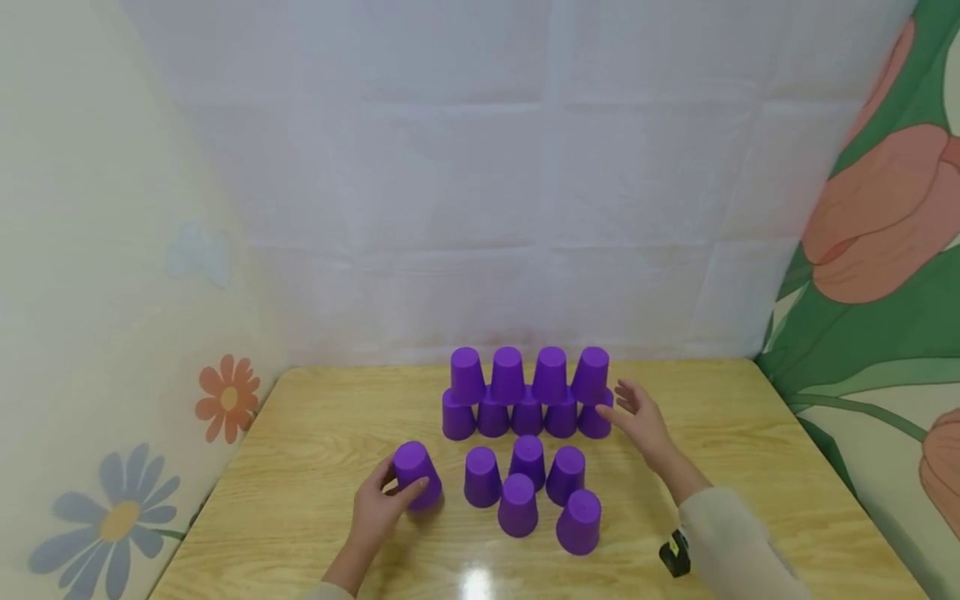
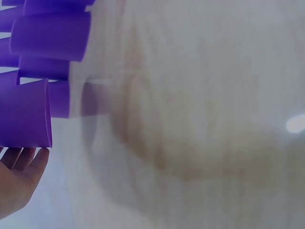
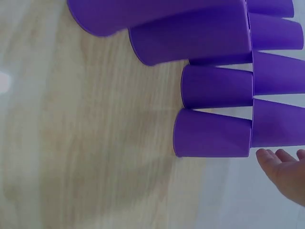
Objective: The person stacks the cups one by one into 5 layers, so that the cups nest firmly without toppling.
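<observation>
My left hand (image 1: 375, 505) grips an upside-down purple cup (image 1: 417, 471) at the left, thumb on its near side and fingers behind. The left wrist view shows that hand's fingertips against the wall of the cup (image 2: 24, 117). Toward the back, several purple cups stand mouth-down in a bottom row (image 1: 527, 417), carrying an upper row (image 1: 507, 377) set over the joints. My right hand (image 1: 643, 427) is beside the right end of these rows, fingers spread and holding nothing. In the right wrist view its fingertips lie close to the end upper cup (image 3: 279, 121).
Several loose upside-down purple cups (image 1: 517, 506) stand in front of the rows. A small black object with a yellow mark (image 1: 676, 554) lies by the right sleeve (image 1: 731, 533). White cloth (image 1: 480, 208) hangs behind the wooden table (image 1: 322, 433), with flower-patterned walls either side.
</observation>
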Tool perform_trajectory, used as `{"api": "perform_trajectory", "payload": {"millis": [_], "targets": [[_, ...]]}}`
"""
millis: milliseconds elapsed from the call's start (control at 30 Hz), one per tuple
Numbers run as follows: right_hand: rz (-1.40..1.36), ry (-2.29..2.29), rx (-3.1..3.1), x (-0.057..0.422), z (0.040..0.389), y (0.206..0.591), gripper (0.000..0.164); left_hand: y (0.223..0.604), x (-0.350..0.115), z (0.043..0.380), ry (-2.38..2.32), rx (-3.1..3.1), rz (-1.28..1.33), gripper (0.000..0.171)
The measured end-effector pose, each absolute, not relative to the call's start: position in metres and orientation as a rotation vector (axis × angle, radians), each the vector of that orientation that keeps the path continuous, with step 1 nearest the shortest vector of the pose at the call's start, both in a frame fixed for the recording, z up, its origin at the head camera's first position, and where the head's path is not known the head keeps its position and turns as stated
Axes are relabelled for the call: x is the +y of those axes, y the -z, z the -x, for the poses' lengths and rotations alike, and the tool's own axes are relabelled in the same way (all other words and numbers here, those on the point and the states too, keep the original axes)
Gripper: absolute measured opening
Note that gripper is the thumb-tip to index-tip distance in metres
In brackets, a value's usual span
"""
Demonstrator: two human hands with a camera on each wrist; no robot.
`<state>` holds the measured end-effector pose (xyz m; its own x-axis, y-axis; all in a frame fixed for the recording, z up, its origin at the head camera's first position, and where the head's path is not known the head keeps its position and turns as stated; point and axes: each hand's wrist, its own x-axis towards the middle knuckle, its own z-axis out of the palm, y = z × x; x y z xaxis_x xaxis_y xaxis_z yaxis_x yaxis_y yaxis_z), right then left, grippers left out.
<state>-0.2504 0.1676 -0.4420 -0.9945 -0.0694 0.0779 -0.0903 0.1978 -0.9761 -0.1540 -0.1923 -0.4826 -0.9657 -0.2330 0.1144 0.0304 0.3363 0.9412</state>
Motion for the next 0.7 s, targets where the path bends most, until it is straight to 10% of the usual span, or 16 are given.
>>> {"api": "perform_trajectory", "payload": {"millis": [700], "targets": [[-0.247, -2.150, -2.326, 0.153, 0.183, 0.479, 0.052, 0.437, -0.200, 0.191, 1.649, -2.369, -0.069, 0.053]]}}
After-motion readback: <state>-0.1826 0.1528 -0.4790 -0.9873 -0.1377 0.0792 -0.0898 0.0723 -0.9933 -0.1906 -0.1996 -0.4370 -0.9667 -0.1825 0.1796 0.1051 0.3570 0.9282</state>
